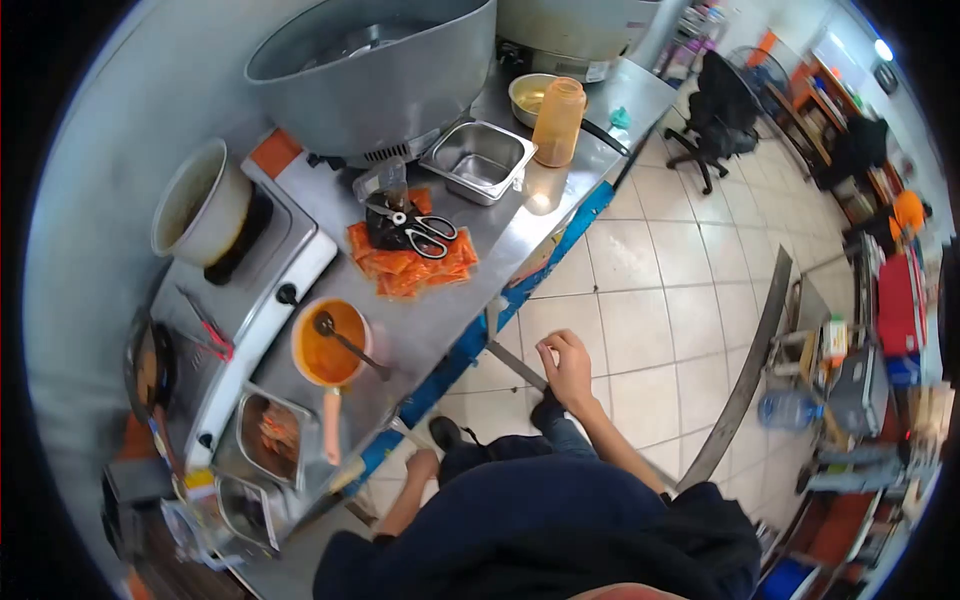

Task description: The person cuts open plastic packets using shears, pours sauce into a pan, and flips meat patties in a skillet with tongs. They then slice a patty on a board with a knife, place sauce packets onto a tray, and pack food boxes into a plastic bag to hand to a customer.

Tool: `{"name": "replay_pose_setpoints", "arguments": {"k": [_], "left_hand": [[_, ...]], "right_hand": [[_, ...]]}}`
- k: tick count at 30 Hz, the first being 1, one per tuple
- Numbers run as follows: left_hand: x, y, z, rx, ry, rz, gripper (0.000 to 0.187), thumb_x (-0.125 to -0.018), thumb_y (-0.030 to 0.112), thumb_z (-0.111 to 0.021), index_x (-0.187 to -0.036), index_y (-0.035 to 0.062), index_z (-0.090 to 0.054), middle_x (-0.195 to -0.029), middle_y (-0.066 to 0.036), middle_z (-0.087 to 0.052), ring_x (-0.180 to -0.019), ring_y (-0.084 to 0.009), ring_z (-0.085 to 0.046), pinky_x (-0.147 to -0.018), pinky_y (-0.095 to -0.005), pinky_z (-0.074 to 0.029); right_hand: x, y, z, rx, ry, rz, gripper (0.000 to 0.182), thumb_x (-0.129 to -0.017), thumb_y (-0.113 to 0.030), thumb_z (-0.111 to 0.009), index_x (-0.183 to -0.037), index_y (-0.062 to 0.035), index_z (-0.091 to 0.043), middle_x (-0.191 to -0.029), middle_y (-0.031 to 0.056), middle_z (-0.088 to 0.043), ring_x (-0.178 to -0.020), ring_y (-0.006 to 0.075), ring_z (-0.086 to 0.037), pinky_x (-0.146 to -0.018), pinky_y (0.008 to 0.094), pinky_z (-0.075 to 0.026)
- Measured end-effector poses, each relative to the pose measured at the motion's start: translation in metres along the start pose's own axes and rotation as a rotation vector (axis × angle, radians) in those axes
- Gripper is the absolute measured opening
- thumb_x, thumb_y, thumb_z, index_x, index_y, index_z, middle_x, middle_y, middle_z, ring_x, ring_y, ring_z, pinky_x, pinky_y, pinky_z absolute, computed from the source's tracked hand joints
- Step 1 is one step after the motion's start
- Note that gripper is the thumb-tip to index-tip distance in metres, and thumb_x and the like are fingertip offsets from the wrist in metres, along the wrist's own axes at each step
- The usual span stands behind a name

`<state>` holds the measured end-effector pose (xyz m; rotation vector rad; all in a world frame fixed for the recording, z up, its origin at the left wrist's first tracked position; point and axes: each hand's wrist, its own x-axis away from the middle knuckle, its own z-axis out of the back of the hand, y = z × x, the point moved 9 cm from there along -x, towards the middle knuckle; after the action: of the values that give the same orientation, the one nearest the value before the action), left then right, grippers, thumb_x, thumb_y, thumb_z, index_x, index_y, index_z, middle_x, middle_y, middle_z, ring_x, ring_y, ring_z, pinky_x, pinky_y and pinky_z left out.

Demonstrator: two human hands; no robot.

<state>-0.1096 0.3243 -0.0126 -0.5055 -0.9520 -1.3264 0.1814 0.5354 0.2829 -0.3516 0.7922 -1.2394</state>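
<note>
My right hand (568, 370) hangs over the tiled floor, off the table's edge, fingers curled in and nothing visible in them. Low beside my body, my left hand (423, 464) is closed near the table's front edge; whatever it may hold is hidden. Nearest on the steel table (420, 350) is a pan (318, 350) of orange sauce with a dark ladle (345, 340) in it and its pinkish handle toward me. A steel tray (275, 438) with reddish food stands left of it. Beyond lie orange-red sachets (400, 270), with scissors (425, 232) on a black bag.
A white stove (260, 295) with a pot (203, 205) lines the left wall. Large grey cookers (370, 100) stand at the back. An empty steel pan (480, 160), an orange bottle (560, 122) and a handled pan (530, 97) sit right. An office chair (715, 115) stands farther off.
</note>
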Motion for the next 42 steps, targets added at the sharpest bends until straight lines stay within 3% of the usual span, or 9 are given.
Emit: {"name": "replay_pose_setpoints", "arguments": {"k": [2,8,15,21,24,32,36,40,42], "left_hand": [[0.004,0.090,0.057,-0.004,-0.109,-0.003,0.033,-0.079,0.031,-0.057,-0.095,0.0037,-0.068,-0.101,-0.019,-0.064,-0.097,-0.0336,-0.061,-0.080,-0.0436,-0.049],[0.063,0.262,0.184,0.385,0.037,-0.128,0.051,-0.083,0.050,-0.050,-0.085,0.0037,-0.069,-0.085,-0.019,-0.067,-0.085,-0.0257,-0.066,-0.076,-0.0369,-0.050],[0.173,0.221,0.376,0.581,0.804,0.137,0.036,-0.086,0.043,-0.051,-0.092,0.0106,-0.067,-0.069,-0.008,-0.065,-0.071,-0.0262,-0.064,-0.064,-0.0380,-0.048],[0.161,0.188,0.506,0.457,1.275,0.040,0.034,-0.087,0.040,-0.051,-0.096,0.0109,-0.066,-0.081,-0.014,-0.066,-0.080,-0.0324,-0.064,-0.067,-0.0407,-0.049],[0.099,0.154,0.533,0.182,1.050,0.439,0.044,-0.086,0.046,-0.050,-0.091,0.0063,-0.068,-0.081,-0.017,-0.066,-0.079,-0.0338,-0.064,-0.067,-0.0418,-0.050],[-0.004,0.169,0.556,-0.027,1.104,0.468,0.051,-0.086,0.046,-0.044,-0.083,0.0010,-0.068,-0.078,-0.019,-0.066,-0.082,-0.0342,-0.065,-0.070,-0.0412,-0.050],[0.075,0.158,0.569,0.308,1.265,0.370,0.045,-0.089,0.039,-0.040,-0.071,0.0091,-0.069,-0.076,-0.017,-0.065,-0.074,-0.0375,-0.062,-0.070,-0.0430,-0.048],[0.127,0.165,0.578,0.537,1.203,0.298,0.046,-0.089,0.039,-0.043,-0.068,0.0073,-0.068,-0.065,-0.010,-0.063,-0.066,-0.0308,-0.061,-0.063,-0.0390,-0.045],[0.139,0.176,0.576,0.636,1.190,0.273,0.045,-0.088,0.038,-0.044,-0.068,0.0062,-0.068,-0.061,-0.008,-0.061,-0.062,-0.0276,-0.060,-0.060,-0.0370,-0.044]], "right_hand": [[0.007,0.065,0.003,-0.176,-0.104,-0.300,0.012,-0.078,0.000,-0.060,-0.090,-0.0008,-0.060,-0.083,0.0138,-0.059,-0.073,0.0275,-0.059,-0.061,0.0352,-0.047],[-0.123,-0.024,-0.030,-0.275,-0.142,0.369,0.018,-0.077,0.002,-0.054,-0.094,0.0006,-0.054,-0.088,0.0165,-0.056,-0.085,0.0353,-0.054,-0.072,0.0399,-0.046],[-0.226,-0.052,-0.189,0.193,-0.353,0.343,0.030,-0.072,-0.022,-0.066,-0.092,-0.0004,-0.057,-0.090,0.0187,-0.061,-0.086,0.0319,-0.060,-0.069,0.0425,-0.051],[-0.226,-0.023,-0.132,-0.041,-0.647,0.187,0.041,-0.068,-0.033,-0.071,-0.084,0.0028,-0.058,-0.083,0.0222,-0.062,-0.073,0.0386,-0.062,-0.064,0.0432,-0.049],[-0.193,0.008,-0.068,-0.296,-0.786,-0.032,0.052,-0.073,-0.038,-0.070,-0.096,0.0035,-0.050,-0.081,0.0250,-0.060,-0.078,0.0402,-0.061,-0.068,0.0421,-0.048],[-0.244,0.050,-0.013,-0.177,-0.329,-0.066,0.051,-0.079,-0.035,-0.068,-0.096,0.0054,-0.041,-0.088,0.0262,-0.056,-0.077,0.0405,-0.057,-0.066,0.0432,-0.044],[-0.283,0.051,-0.005,-0.226,-0.373,-0.037,0.045,-0.080,-0.031,-0.067,-0.094,0.0037,-0.042,-0.083,0.0243,-0.058,-0.077,0.0406,-0.059,-0.064,0.0430,-0.045],[-0.286,0.034,-0.003,-0.571,-0.501,-0.063,0.043,-0.076,-0.025,-0.073,-0.092,0.0015,-0.043,-0.077,0.0194,-0.058,-0.068,0.0308,-0.059,-0.062,0.0373,-0.045],[-0.279,0.015,-0.010,-0.448,-0.535,0.005,0.040,-0.074,-0.019,-0.076,-0.091,-0.0007,-0.044,-0.072,0.0072,-0.058,-0.066,0.0116,-0.053,-0.061,0.0263,-0.043]]}}
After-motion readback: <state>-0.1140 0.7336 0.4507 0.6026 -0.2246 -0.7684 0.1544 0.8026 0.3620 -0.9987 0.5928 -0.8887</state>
